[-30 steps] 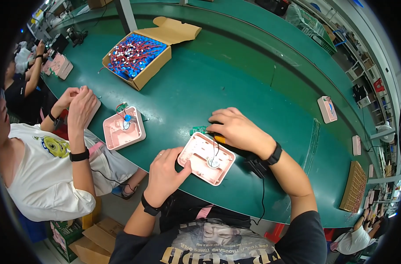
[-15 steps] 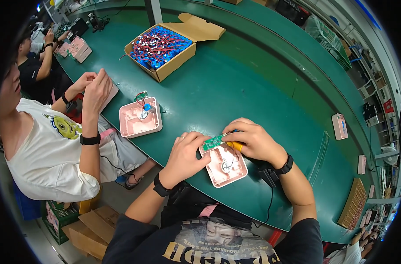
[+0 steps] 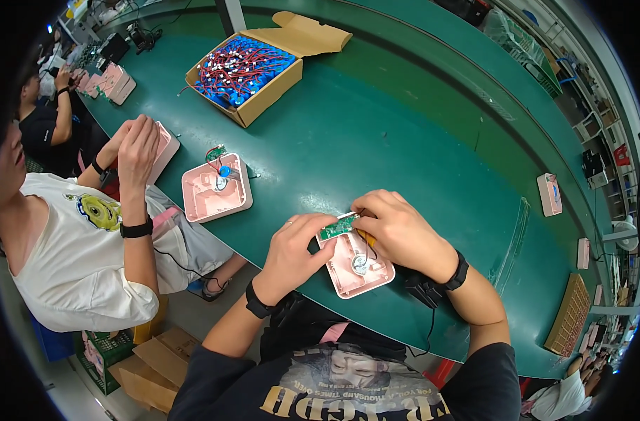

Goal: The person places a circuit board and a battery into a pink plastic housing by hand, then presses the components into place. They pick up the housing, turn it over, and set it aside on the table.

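Note:
A pale pink, square plastic housing [image 3: 349,286] lies open side up on the bench before me, with a round metallic part [image 3: 360,264] inside. At its far edge is a small green circuit board [image 3: 339,227]. My left hand [image 3: 297,247] pinches the board's left end, thumb over the housing's rim. My right hand [image 3: 398,228] has its fingers closed at the board's right end. Beneath those fingers shows a yellow-orange piece [image 3: 366,237], mostly covered, whose kind I cannot make out. The right fingertips are partly hidden.
Left of me stands another pink housing [image 3: 246,200] with a board and a blue cylinder. Beyond it, a cardboard box [image 3: 271,95] holds many blue cylinders with red-black wires. A co-worker's hands [image 3: 137,144] are at the left. A black adapter [image 3: 424,289] lies beside my right wrist.
My right hand has shifted slightly over the board's right end, covering more of the yellow-orange piece. The co-worker's hands have moved a little. The whole view has shifted slightly.

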Available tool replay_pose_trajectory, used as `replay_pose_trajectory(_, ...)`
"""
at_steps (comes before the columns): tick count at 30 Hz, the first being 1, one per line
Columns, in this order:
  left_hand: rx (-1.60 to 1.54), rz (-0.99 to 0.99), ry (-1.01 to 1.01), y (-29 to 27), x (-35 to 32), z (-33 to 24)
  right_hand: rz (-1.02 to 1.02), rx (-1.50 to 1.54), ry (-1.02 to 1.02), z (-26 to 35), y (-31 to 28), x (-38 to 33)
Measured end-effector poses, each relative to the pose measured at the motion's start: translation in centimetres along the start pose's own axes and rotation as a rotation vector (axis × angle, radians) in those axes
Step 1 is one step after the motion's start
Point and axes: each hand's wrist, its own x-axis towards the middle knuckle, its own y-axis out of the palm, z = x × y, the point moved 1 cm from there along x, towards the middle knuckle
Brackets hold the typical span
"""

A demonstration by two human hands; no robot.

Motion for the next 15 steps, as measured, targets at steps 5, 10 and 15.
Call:
replay_pose_trajectory(5,0.109,-0.012,0.113,0.1,-0.1,-0.4,-0.002,0.003,0.023,-0.4,0.7,-0.3)
replay_pose_trajectory(10,0.17,-0.009,0.09,0.1,-0.3,-1.0,0.056,-0.009,0.068,-0.2,0.9,-0.4)
replay_pose_trajectory(15,0.185,0.0,0.077,0.1,-0.3,-1.1,0.122,0.003,0.065,-0.1,0.0,-0.3)
